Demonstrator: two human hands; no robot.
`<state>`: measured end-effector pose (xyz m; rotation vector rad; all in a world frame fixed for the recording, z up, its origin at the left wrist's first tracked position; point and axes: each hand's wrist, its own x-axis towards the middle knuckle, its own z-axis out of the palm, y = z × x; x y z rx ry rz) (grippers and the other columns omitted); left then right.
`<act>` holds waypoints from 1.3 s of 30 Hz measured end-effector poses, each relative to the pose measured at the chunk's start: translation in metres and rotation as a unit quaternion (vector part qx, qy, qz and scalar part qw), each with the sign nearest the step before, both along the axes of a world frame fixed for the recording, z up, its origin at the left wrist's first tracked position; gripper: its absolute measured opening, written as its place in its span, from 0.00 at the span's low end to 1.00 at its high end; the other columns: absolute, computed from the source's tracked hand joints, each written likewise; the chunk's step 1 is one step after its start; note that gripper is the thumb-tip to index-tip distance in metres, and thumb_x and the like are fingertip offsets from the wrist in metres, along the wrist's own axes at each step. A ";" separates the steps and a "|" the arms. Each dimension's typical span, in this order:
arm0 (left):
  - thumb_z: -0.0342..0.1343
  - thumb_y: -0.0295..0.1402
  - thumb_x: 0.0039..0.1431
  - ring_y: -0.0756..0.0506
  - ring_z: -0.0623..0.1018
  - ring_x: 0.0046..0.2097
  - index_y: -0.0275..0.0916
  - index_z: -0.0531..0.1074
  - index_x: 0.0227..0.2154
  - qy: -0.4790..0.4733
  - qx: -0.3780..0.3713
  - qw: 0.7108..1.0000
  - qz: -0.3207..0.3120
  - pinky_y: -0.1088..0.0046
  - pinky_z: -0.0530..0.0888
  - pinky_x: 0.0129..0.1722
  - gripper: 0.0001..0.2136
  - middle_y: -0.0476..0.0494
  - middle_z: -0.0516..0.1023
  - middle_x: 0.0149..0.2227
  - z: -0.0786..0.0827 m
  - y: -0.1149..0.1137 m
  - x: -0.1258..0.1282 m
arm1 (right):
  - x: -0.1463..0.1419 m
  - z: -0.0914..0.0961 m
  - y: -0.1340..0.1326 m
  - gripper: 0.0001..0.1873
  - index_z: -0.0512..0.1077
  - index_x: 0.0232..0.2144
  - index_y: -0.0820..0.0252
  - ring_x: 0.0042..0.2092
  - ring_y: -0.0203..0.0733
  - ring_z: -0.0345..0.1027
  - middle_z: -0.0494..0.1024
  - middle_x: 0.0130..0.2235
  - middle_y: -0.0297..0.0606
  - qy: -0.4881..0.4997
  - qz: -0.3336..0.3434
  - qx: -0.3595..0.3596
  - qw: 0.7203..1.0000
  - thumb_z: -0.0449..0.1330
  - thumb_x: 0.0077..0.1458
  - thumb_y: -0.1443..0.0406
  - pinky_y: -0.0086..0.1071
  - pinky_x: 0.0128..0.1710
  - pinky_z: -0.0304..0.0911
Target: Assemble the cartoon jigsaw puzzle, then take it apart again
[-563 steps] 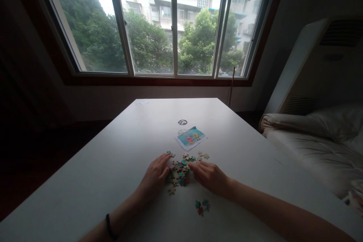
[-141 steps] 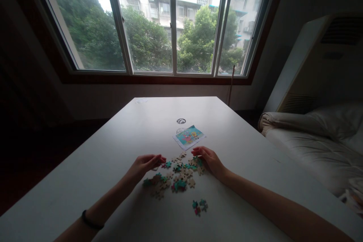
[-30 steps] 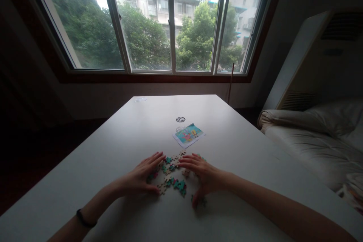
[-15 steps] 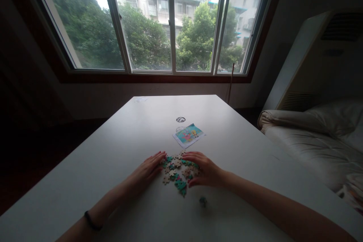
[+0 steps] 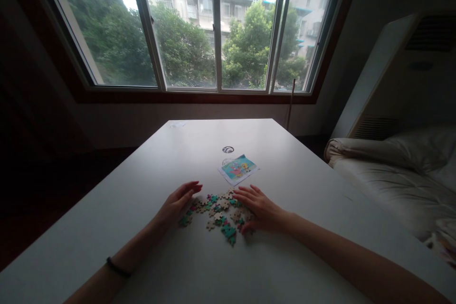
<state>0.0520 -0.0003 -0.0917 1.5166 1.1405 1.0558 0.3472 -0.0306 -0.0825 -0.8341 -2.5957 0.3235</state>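
A loose heap of jigsaw puzzle pieces (image 5: 217, 216) lies on the white table (image 5: 149, 175), some teal side up and others showing plain tan backs. At the heap's left edge is my left hand (image 5: 181, 198), fingers stretched out and raised a little, with nothing in it. My right hand (image 5: 258, 206) rests with spread fingers over the right side of the heap, covering some pieces; its fingertips seem to touch them. Just beyond the heap lies a sheet with a colourful cartoon picture (image 5: 238, 169).
Behind the sheet is a round black-and-white mark (image 5: 228, 149) on the table. A clear scrap (image 5: 177, 125) lies at the far left corner. To the right stands a pale sofa (image 5: 377, 175), with a tall white appliance (image 5: 374, 76) behind it. A wide window (image 5: 217, 33) faces me.
My left hand has moved left and slightly away from the heap, uncovering pieces on that side. My right hand has shifted slightly right. A small blurred dark thing near my right forearm no longer shows.
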 end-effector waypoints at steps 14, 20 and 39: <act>0.50 0.43 0.57 0.41 0.66 0.54 0.42 0.59 0.55 0.264 0.159 0.945 -0.111 0.66 0.66 0.51 0.23 0.43 0.64 0.56 0.000 -0.016 0.002 | 0.005 -0.012 0.018 0.29 0.65 0.49 0.59 0.52 0.47 0.61 0.69 0.51 0.44 0.223 -0.202 -0.167 0.939 0.42 0.57 0.48 0.42 0.52 0.56; 0.52 0.44 0.55 0.38 0.56 0.60 0.46 0.52 0.58 0.358 0.246 0.881 -0.187 0.60 0.58 0.57 0.29 0.42 0.54 0.61 0.001 -0.032 0.019 | 0.007 -0.010 0.016 0.28 0.60 0.53 0.57 0.54 0.45 0.58 0.65 0.54 0.42 0.235 -0.096 -0.201 0.946 0.47 0.56 0.49 0.40 0.53 0.54; 0.51 0.33 0.59 0.45 0.68 0.47 0.42 0.70 0.41 0.278 0.304 0.892 -0.189 0.69 0.68 0.47 0.09 0.42 0.72 0.44 -0.002 -0.043 0.036 | -0.016 -0.007 -0.004 0.17 0.62 0.49 0.60 0.50 0.42 0.57 0.66 0.47 0.45 0.058 0.005 -0.013 0.998 0.52 0.56 0.66 0.36 0.50 0.57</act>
